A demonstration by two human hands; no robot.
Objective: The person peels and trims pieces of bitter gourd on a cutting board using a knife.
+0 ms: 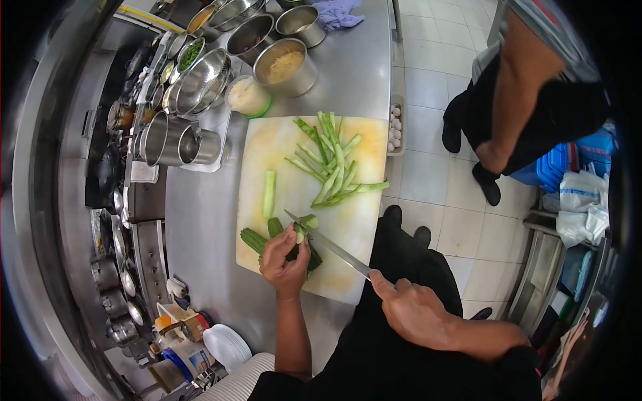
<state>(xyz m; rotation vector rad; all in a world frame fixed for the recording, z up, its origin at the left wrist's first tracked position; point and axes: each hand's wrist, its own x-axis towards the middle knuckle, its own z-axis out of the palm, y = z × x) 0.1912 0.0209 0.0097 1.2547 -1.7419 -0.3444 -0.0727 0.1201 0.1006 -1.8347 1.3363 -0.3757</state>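
Observation:
My right hand [418, 311] grips the handle of a knife [341, 252], whose long blade points up and to the left. Its tip end is at a pale-cored green vegetable piece [299, 235], pinched in the fingers of my left hand [284, 260]. Dark green, ridged vegetable lengths [253, 240] lie beside and partly under that hand. Beyond them, a single light green strip [269, 194] rests on the white cutting board [261, 147]. A loose pile of peeled green strips [334, 160] covers the board's far right part.
Steel pots [287, 67] and a green-based tub [247, 97] stand beyond the board. Metal cups [170, 140] and a colander [200, 83] are at the left. Eggs [394, 127] sit in a tray beside the counter. Another person's arm [521, 87] shows at the right.

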